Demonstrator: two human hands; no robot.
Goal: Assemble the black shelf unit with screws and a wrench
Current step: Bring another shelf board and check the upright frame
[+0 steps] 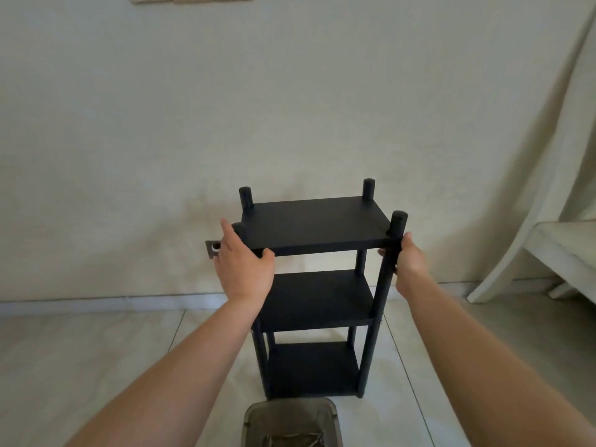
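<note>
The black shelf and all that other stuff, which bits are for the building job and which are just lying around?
For the job:
black shelf unit
left hand and right hand, both holding it
grey tray with metal bits

Just there:
white chair
wall socket

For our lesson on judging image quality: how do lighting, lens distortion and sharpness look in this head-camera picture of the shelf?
Head view: soft, even daylight with no glare; the black shelf is so dark that its surfaces lose detail; the wide lens bends the curtain at the right edge; the tray at the bottom edge looks soft, its contents unclear.
</note>
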